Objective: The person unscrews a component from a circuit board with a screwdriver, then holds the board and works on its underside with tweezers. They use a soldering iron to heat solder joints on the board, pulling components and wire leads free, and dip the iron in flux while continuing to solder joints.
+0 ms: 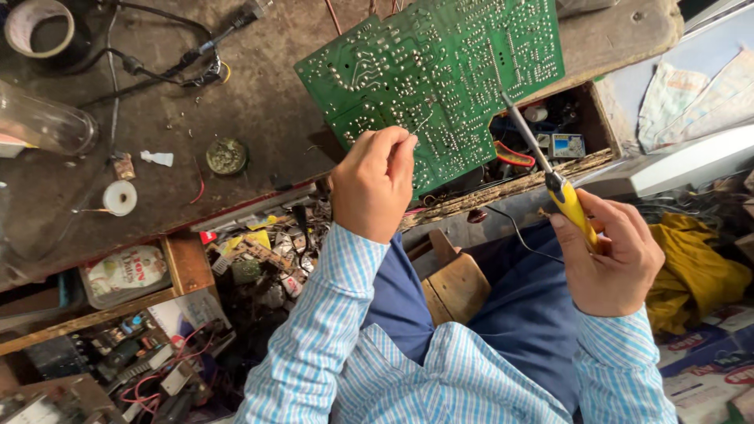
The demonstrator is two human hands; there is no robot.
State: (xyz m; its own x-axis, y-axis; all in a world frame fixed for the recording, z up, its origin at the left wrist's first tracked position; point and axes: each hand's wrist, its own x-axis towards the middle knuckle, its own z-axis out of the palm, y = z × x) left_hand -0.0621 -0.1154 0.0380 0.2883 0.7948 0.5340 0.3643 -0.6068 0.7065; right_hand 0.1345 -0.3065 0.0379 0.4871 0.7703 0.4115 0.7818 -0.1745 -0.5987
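Note:
A large green circuit board (440,71) lies solder side up on the worn wooden bench. My left hand (375,182) rests at its near edge, fingers pinched on a thin solder wire (422,123) that points onto the board. My right hand (616,255) grips the yellow handle of a soldering iron (550,177), whose metal shaft slants up so the tip touches the board near its right side. A black cord runs from the iron down toward my lap.
On the bench sit a small solder spool (119,198), a round tin (226,155), a tape roll (43,30), a clear jar (43,122) and black cables (157,67). An open drawer (251,259) below holds several parts. A yellow cloth (695,275) lies at right.

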